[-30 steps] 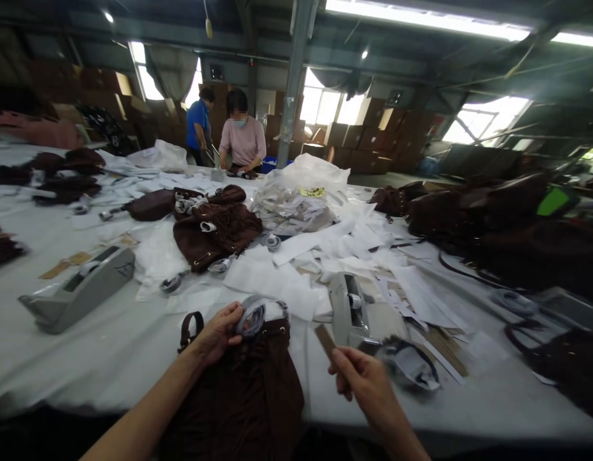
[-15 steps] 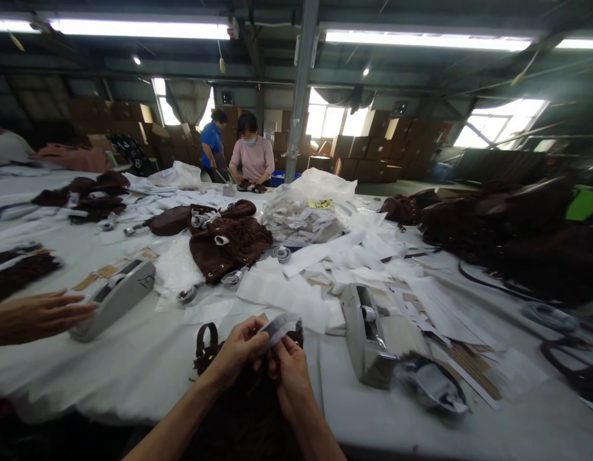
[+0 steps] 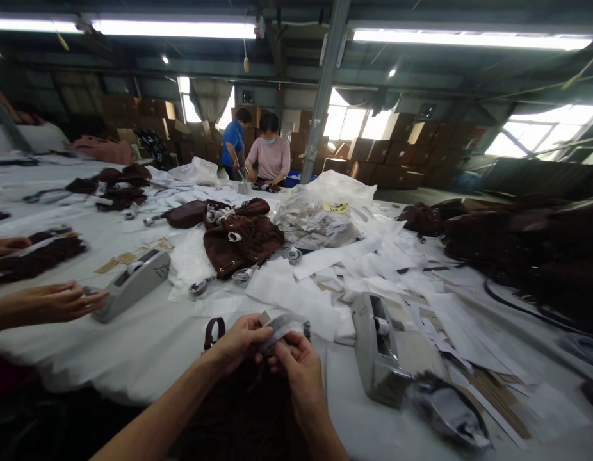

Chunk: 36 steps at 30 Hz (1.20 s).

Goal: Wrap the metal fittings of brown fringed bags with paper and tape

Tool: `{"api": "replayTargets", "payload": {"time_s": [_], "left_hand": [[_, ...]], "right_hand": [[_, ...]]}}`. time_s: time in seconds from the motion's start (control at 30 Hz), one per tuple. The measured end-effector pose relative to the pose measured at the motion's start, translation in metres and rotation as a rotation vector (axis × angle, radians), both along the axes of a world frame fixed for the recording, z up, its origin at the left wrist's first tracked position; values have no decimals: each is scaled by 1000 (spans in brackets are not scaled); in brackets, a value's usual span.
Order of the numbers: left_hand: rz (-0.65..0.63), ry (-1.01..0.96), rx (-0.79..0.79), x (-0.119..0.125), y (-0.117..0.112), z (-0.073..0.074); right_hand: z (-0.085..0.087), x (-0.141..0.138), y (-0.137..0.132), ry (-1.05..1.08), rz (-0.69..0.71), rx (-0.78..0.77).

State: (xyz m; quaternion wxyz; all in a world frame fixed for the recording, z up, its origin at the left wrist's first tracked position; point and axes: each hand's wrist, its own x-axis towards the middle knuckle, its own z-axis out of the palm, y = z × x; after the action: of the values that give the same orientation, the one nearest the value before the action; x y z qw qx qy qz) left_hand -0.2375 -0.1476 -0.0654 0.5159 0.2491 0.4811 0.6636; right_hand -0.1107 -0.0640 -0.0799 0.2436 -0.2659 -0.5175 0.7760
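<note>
In front of me, my left hand [image 3: 246,342] and my right hand [image 3: 299,362] are closed on a curved pale, translucent strip [image 3: 280,328], pinching it from both sides. What it is wrapped around is mostly hidden by the fingers. Below my hands lies a dark brown bag [image 3: 243,416], its details lost in shadow. A brown strap loop [image 3: 214,330] stands up just left of my left hand. To the right of my right hand is a grey tape dispenser [image 3: 380,358], with a dark strap in clear wrapping [image 3: 447,413] beside it.
At the left, a co-worker's hands [image 3: 51,304] reach over the table near another tape dispenser [image 3: 133,282]. Brown bags [image 3: 243,240], white paper sheets [image 3: 287,291] and a bulging clear plastic bag [image 3: 320,214] cover the middle. Dark bags [image 3: 531,250] pile up at right. Two people stand beyond.
The view has turned left, so everything sits further right. A second co-worker hand now shows at the left edge. My hands keep hold of the strip, their grip barely altered.
</note>
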Motion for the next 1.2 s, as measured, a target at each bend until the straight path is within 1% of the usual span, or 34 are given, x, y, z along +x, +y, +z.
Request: {"api": "replayTargets", "payload": {"time_s": [0.07,0.13,0.2,0.3,0.37,0.43,0.5,0.57,0.63,0.7,0.77,0.9,0.97,1.03,1.1,1.13,1.2], "left_hand": [[-14,-35,31,-1,-1,2],[-38,-59,45,-2,-1,5],[-78,-69,51,-2,-1,9],[-139,-31,32,-3,0,14],[-147,33,-11,-5,0,18],[-165,130,-80,-10,0,22],[-197,248,-142,-15,0,25],[-227,335,-182,-19,-2,27],[-245,345,-194,-21,-5,27],[-247,296,-182,-20,-8,27],[-222,214,-140,-17,-11,27],[-154,36,-65,-12,-13,26],[-154,22,-49,-10,-13,23],[-156,44,-35,-9,-13,19],[-148,54,-24,-9,-14,17],[-142,50,-15,-9,-14,16],[-134,33,0,-10,-14,16]], "right_hand": [[-1,6,-4,68,28,27],[-3,12,-6,117,69,149],[-5,16,-4,103,32,390],[-5,19,4,63,-129,872],[0,19,12,72,-204,1143],[7,17,19,92,-204,1338],[14,14,24,120,-114,1443],[20,10,27,144,2,1456],[22,6,27,146,66,1390],[24,3,27,126,81,1295],[27,1,27,102,99,1215],[37,-1,31,69,147,1138],[39,-2,31,53,170,1101],[35,-2,29,20,143,1043],[27,-2,25,4,50,993],[23,-2,23,23,3,994],[15,-3,21,108,-60,1076]]}}
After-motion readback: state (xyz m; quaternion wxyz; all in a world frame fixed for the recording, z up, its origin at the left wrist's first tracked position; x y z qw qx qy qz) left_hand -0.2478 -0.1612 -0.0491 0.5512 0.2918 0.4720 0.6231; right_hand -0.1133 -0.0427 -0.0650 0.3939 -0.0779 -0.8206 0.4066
